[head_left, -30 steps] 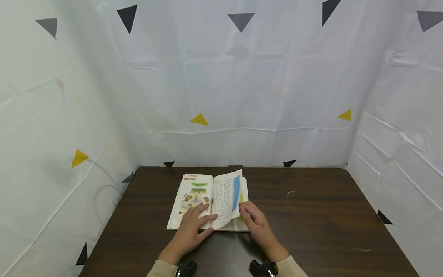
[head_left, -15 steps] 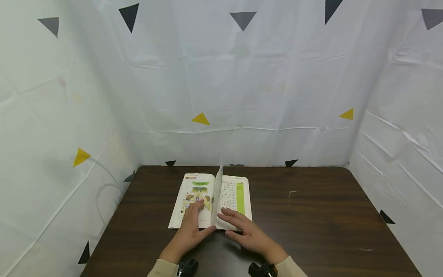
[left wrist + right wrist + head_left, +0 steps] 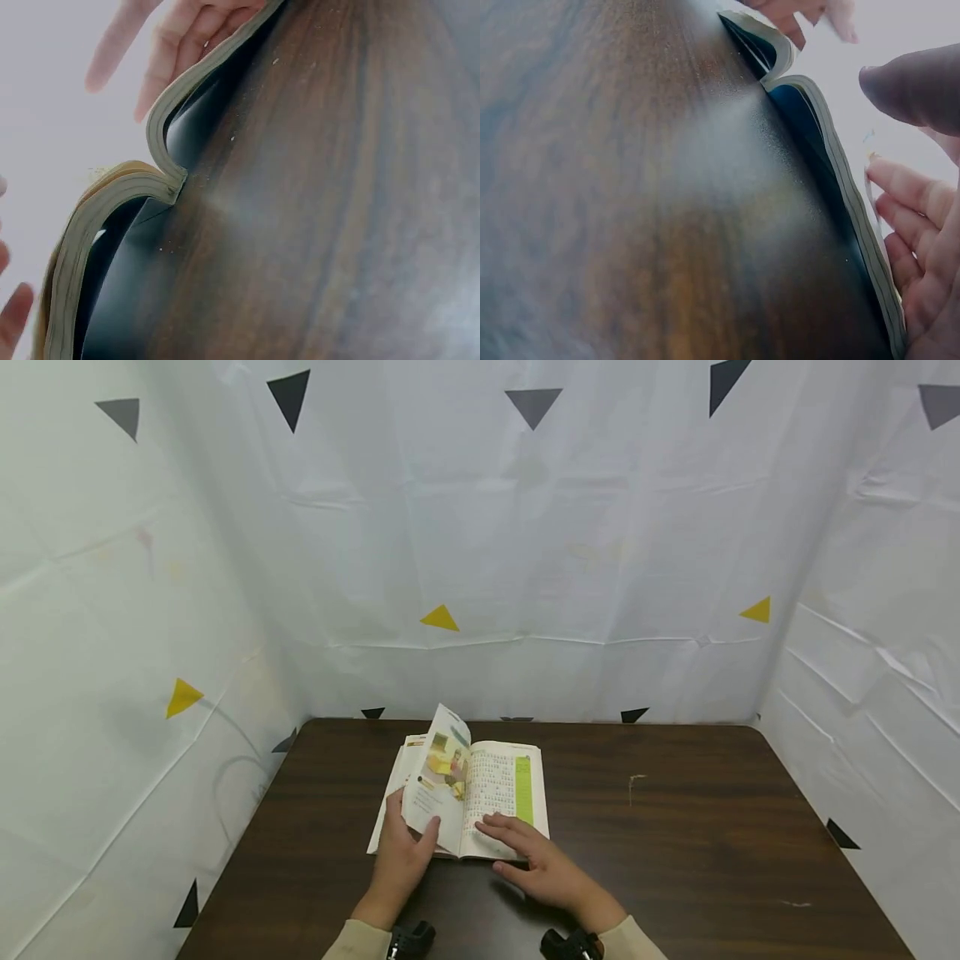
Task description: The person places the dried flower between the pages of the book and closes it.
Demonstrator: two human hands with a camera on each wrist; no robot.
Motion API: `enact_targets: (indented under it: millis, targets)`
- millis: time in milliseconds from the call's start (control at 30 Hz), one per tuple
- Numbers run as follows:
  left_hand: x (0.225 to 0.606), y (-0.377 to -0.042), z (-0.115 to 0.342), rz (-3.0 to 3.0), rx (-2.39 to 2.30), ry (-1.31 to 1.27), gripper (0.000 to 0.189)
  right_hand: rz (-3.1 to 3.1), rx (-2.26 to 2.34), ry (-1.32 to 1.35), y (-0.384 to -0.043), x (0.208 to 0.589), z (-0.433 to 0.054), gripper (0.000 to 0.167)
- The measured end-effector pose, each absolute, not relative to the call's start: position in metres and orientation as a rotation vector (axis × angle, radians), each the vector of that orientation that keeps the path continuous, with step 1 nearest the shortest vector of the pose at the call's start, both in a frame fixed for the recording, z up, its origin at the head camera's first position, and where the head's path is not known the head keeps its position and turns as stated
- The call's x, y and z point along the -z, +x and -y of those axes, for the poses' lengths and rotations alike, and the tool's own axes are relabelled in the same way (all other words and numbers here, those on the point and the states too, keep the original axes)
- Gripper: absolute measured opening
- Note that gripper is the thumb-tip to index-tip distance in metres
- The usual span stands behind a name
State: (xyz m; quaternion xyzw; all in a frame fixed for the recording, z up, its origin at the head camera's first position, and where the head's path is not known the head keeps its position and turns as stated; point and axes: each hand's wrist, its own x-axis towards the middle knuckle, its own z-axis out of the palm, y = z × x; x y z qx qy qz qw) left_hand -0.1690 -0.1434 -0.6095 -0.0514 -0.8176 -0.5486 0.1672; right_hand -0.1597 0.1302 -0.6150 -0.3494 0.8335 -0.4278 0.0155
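An open book (image 3: 497,781) with printed pages lies on the dark wooden table. One leaf (image 3: 444,768) with a coloured picture stands tilted up over the left page. My left hand (image 3: 400,857) is at this leaf's lower left corner, its thumb spread apart from the fingers. On the lower part of the right page rests my right hand (image 3: 538,862), fingers extended. From low down, the left wrist view shows the thick page edges of the book (image 3: 112,196) and the left fingers (image 3: 161,67) straight beside it. The right fingers (image 3: 911,187) lie along the book in the right wrist view.
The brown table (image 3: 675,827) reaches to a white sheet wall (image 3: 570,552) with dark and yellow triangles. Black wrist cameras (image 3: 411,941) sit on both wrists, below light sleeves. The book's spine side faces down on the tabletop.
The right hand moved left from the right edge onto the right page. A leaf swung from right to left past upright, and the left hand lifted from the left page to its edge.
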Motion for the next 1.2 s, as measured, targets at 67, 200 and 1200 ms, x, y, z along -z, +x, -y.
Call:
enact_targets:
  millis: [67,200,1200]
  targets:
    - [0.608,-0.170,0.145,2.275,1.517,-0.056,0.067,-2.590,1.388,-1.112,-0.161,0.618,-0.130,0.055]
    - [0.609,-0.173,0.148,2.302,1.337,0.036,0.054,-2.584,1.566,-1.154,-0.165,0.623,-0.130,0.041]
    - [0.611,-0.169,0.144,2.590,0.670,-0.686,0.018,-2.854,1.571,-0.615,-0.169,0.619,-0.131,0.019]
